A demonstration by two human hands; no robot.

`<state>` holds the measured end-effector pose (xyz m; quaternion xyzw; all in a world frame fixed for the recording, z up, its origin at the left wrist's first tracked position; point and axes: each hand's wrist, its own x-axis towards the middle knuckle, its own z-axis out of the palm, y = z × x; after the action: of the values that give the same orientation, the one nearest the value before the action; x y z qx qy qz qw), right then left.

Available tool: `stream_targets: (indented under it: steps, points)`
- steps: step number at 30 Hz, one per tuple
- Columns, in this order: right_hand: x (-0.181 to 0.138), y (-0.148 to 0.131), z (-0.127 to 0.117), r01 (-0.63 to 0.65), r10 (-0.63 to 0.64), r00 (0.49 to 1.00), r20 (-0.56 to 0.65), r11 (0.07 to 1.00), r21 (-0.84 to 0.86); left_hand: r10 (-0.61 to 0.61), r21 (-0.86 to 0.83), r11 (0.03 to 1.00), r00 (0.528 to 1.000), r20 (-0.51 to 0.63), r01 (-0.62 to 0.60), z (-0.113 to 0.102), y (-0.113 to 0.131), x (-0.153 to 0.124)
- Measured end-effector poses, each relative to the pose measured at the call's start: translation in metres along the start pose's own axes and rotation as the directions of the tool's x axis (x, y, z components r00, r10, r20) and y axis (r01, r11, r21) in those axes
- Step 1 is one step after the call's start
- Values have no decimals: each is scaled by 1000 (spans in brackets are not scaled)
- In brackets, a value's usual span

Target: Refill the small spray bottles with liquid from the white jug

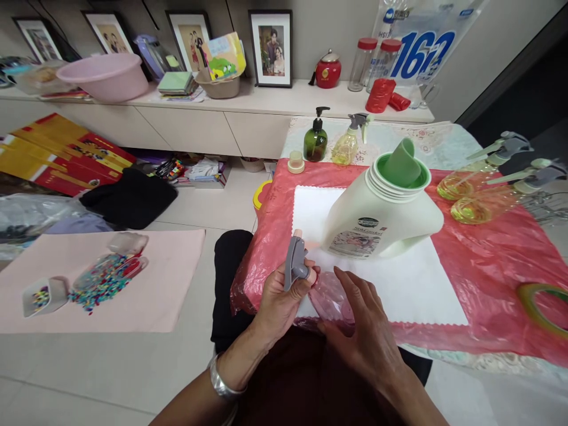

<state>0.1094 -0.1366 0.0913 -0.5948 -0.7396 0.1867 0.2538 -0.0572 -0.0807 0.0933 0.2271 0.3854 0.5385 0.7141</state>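
Observation:
My left hand (278, 296) is closed round the neck of a spray bottle with a grey trigger head (295, 263) and a clear pink body (329, 299). The bottle tilts over the front edge of the table. Beside its body my right hand (366, 322) has its fingers apart; whether they touch the plastic I cannot tell. Just beyond stands a large white-green jug (377, 216), uncapped, with a green spout (402, 164) in its mouth. A pale cap (296, 161) sits behind on the red sheet.
A green pump bottle (315, 139) and a yellow spray bottle (346, 145) stand at the back; two more yellow spray bottles (488, 207) are at the right. A tape roll (544, 307) lies near the right edge. Coloured beads (100, 287) lie on a pink mat on the left.

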Motion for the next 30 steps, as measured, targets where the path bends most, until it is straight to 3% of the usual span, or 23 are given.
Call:
stream_targets:
  steps: [4, 15, 23, 30]
  points:
    - [1, 0, 0, -15, 15, 1000, 17, 1000, 18, 7, -20, 1000, 1000, -17, -7, -2, 1, 1]
    - [0, 2, 4, -64, 58, 997, 53, 989, 135, 96, 11, 995, 993, 67, -97, 1, -2, 1]
    - [1, 3, 2, -63, 54, 997, 61, 985, 160, 9, 1, 1000, 1000, -16, -9, 5, 7, 7]
    - [-1, 2, 4, -66, 57, 997, 59, 984, 164, -17, -66, 998, 1000, 9, 17, 0, 0, 6]
